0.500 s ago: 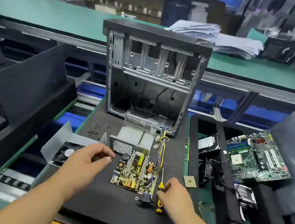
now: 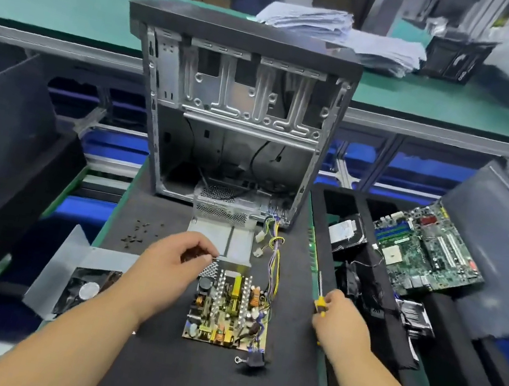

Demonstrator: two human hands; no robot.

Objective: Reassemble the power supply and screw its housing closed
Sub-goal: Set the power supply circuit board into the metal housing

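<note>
Head view: power-supply board (image 2: 230, 311) bare on black foam mat (image 2: 202, 384), just in front of its metal housing (image 2: 221, 238), wire bundle (image 2: 274, 264) trailing back toward open PC case (image 2: 236, 114). Screwdriver (image 2: 319, 301), half a second earlier flat beside the board, now lifted clear to the right, gripped in right hand (image 2: 340, 325). Left hand (image 2: 170, 268) shifted forward onto the board's perforated far corner, fingers curled and apparently pinching it. Loose screws (image 2: 137, 233) on the mat, left of the housing. Likely reading: tool secured, board about to be seated in the housing; screwing not yet begun.
</note>
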